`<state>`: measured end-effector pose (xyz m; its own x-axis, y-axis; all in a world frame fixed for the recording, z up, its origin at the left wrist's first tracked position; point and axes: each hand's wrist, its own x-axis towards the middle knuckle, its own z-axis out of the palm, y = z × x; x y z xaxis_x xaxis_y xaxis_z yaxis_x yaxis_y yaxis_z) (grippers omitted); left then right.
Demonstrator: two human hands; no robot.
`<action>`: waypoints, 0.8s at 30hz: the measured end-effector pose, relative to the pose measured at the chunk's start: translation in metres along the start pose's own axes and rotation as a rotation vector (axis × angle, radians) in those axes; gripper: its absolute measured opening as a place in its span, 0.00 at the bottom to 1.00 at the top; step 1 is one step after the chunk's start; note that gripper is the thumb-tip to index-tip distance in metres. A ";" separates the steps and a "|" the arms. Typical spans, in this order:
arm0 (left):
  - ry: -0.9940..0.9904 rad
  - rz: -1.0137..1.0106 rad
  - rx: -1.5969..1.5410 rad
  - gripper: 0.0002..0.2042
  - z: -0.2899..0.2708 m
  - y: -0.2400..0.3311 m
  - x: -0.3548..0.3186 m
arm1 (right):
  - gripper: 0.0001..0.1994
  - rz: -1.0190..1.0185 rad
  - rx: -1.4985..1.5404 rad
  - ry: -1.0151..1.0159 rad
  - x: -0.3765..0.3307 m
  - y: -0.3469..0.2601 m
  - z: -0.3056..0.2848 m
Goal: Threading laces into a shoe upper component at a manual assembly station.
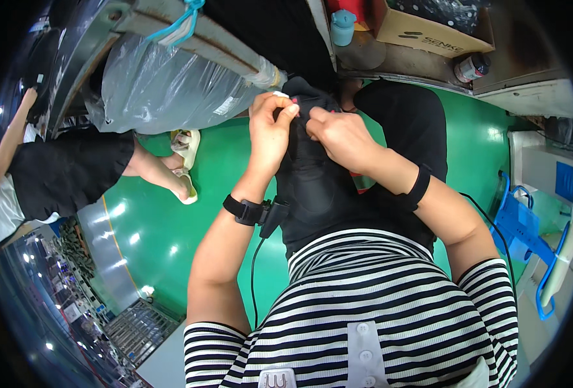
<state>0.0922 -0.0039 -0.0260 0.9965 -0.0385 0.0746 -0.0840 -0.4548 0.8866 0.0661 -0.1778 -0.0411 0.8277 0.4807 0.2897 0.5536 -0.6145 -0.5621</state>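
Note:
Over my lap lies a dark piece of black fabric [309, 97], its exact kind hard to make out against my black trousers. My left hand [270, 129] is closed at its left side, thumb and forefinger pinched together. A small red bit shows at those fingertips. Just to the right, my right hand [346, 137] is closed on the same fabric, its fingers bent and pressed together. Another speck of red shows beside them. The two hands are a short gap apart. Whatever lies under the fingers is hidden.
A metal frame [196, 45] with a large clear plastic bag [170, 84] stands ahead on the left. At the front right are a light blue bottle [343, 29], a cardboard box [429, 35] and a dark jar [473, 67]. Another person's legs [160, 171] extend in from the left.

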 end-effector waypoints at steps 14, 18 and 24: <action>0.018 0.409 0.920 0.10 -0.027 0.007 -0.056 | 0.12 0.309 0.227 -0.049 0.018 -0.012 0.019; 0.074 0.211 0.710 0.15 -0.007 -0.010 -0.060 | 0.11 0.306 0.278 0.006 0.012 -0.018 0.024; 0.143 0.219 0.712 0.06 -0.009 -0.001 -0.075 | 0.12 0.341 0.311 0.057 0.007 -0.020 0.025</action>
<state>0.0177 0.0074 -0.0281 0.9431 -0.1003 0.3170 -0.2116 -0.9165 0.3395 0.0584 -0.1463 -0.0467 0.9662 0.2432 0.0850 0.2021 -0.5108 -0.8356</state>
